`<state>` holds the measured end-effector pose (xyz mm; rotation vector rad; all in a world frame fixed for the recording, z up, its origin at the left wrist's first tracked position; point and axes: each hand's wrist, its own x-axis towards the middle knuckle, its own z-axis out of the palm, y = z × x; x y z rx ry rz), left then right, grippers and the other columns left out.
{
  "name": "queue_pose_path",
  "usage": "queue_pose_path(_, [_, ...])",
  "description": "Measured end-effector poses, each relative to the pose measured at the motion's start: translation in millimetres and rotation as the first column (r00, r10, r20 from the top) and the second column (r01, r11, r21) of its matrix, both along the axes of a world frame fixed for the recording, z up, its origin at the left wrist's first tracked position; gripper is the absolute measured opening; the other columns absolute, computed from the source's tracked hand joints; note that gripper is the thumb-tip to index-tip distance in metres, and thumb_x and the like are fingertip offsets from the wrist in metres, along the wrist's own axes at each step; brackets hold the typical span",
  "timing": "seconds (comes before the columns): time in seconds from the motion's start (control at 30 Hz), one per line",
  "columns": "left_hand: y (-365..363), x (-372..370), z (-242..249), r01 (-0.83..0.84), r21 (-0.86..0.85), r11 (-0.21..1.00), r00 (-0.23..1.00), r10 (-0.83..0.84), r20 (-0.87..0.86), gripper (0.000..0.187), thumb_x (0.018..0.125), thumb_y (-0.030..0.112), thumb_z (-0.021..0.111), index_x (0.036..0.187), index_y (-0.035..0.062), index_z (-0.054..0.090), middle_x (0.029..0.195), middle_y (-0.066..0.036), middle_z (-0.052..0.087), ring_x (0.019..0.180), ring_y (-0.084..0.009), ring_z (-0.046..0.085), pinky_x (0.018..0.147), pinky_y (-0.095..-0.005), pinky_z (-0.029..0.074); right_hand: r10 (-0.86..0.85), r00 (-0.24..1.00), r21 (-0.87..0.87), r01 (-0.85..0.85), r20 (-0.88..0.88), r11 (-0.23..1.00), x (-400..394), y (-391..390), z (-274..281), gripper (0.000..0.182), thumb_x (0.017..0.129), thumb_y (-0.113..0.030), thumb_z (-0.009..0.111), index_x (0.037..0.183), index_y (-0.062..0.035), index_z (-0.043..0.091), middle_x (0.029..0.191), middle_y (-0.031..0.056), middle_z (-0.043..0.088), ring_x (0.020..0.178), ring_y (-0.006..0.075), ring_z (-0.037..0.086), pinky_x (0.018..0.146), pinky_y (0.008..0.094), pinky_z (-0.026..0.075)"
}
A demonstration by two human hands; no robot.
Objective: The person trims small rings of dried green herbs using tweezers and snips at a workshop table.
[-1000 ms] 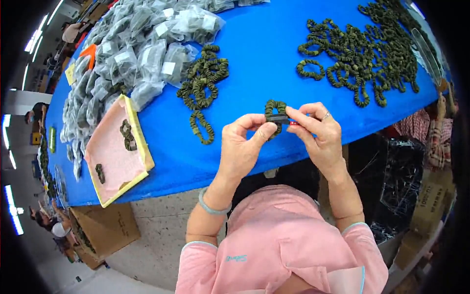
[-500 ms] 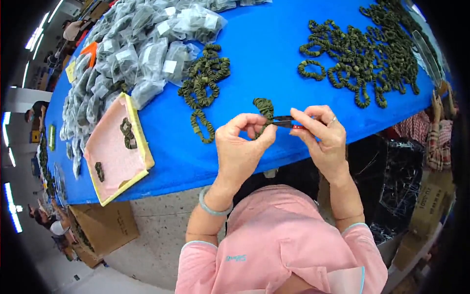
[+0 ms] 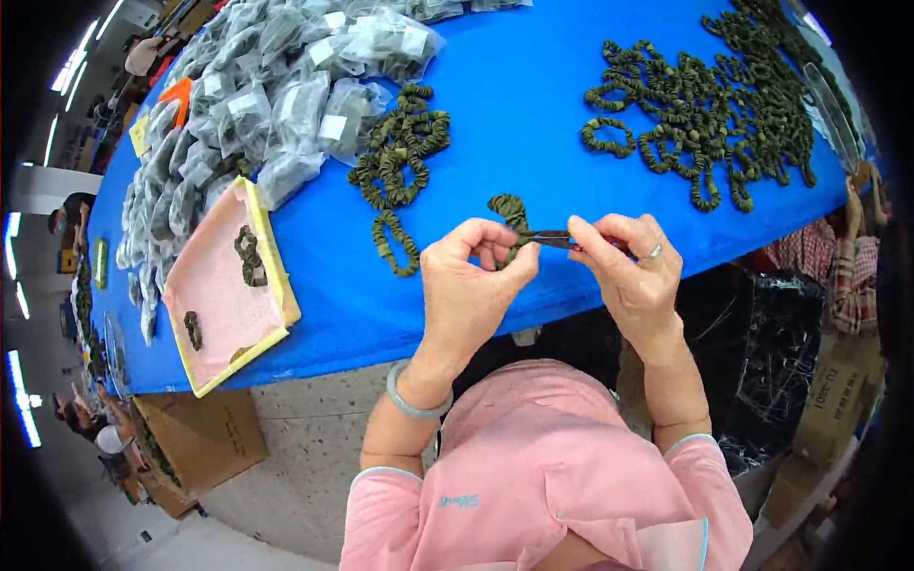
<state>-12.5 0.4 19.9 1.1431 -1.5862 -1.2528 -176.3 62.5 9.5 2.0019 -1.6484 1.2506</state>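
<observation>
Between the thumb and fingers of my left hand [image 3: 472,282] is a dark green gathered scrunchie [image 3: 507,206], its upper part standing out above the fingertips over the blue table. My right hand [image 3: 632,270] grips a small pair of thread snips [image 3: 552,238]. The dark blades point left and reach the scrunchie at my left fingertips; a bit of red shows on the handle. Just left of my left hand, a single scrunchie [image 3: 396,244] lies below a small heap of scrunchies [image 3: 400,152].
A pink-lined tray [image 3: 221,285] with yellow edges holds a few scrunchies at left. Plastic-bagged items [image 3: 286,105] pile up behind it. A large heap of scrunchies [image 3: 705,114] covers the right side of the blue table [image 3: 524,95]. Another person's hand [image 3: 853,205] is at far right.
My right hand has turned slightly, and the snips' blades look closer together. My left hand keeps the scrunchie in nearly the same spot.
</observation>
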Motion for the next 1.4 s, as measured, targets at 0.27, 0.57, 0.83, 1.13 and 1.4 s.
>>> queue_pose_path(0.27, [-0.6,0.5,-2.4,0.027,0.027,0.999,1.000,-0.027,0.001,0.011,0.069,0.003,0.073,0.070,0.0032,0.062,0.059,0.003,0.053,0.053,-0.0034,0.041,0.047,-0.0152,0.033,0.017,1.000,0.013,-0.017,-0.025,1.000,-4.6,-0.4,-2.0,0.039,0.064,-0.001,0.077,0.100,-0.0144,0.072,0.089,-0.0004,0.059,0.061,0.0106,0.044,0.048,0.0211,0.039])
queue_pose_path(0.57, [2.1,-17.9,-30.2,0.163,-0.416,0.895,0.969,-0.066,0.236,0.016,0.067,0.006,0.075,0.078,0.0058,0.063,0.071,0.000,0.058,0.063,-0.0120,0.049,0.061,-0.0244,0.042,-0.076,0.775,0.444,-0.276,0.627,0.852,-2.3,-13.5,-7.4,0.017,0.071,-0.001,0.074,0.087,-0.0066,0.069,0.071,-0.0012,0.056,0.059,0.0074,0.043,0.052,0.0205,0.035])
queue_pose_path(0.83, [-22.4,65.5,-34.3,-0.088,-0.544,0.834,0.728,0.427,0.536,0.023,0.067,0.013,0.077,0.083,0.0048,0.062,0.078,-0.006,0.058,0.068,-0.0199,0.053,0.064,-0.0308,0.045,-0.445,0.692,0.387,0.253,0.569,0.887,-67.7,-36.8,-7.8,0.041,0.078,-0.006,0.072,0.117,-0.0031,0.061,0.065,-0.0012,0.053,0.056,0.0080,0.046,0.054,0.0204,0.039])
queue_pose_path(1.13, [-16.9,48.1,-21.8,0.021,0.447,0.894,0.903,0.175,-0.392,0.015,0.082,0.014,0.070,0.086,0.0016,0.062,0.084,-0.010,0.064,0.068,-0.0151,0.059,0.057,-0.0233,0.047,-0.001,0.644,0.339,-0.401,0.765,0.851,11.7,-17.5,-11.1,0.043,0.070,0.011,0.065,0.109,-0.0061,0.066,0.072,-0.0006,0.051,0.060,0.0079,0.046,0.055,0.0219,0.039])
queue_pose_path(1.4, [-8.6,31.1,-36.3,0.481,0.512,0.712,0.670,0.078,-0.738,0.015,0.087,0.010,0.064,0.098,-0.0008,0.063,0.088,-0.011,0.065,0.075,-0.0133,0.061,0.061,-0.0203,0.048,0.190,0.772,0.242,-0.406,0.606,0.881,15.5,-15.7,-8.6,0.030,0.072,0.008,0.065,0.099,-0.0035,0.068,0.072,0.0003,0.050,0.058,0.0092,0.041,0.052,0.0210,0.034])
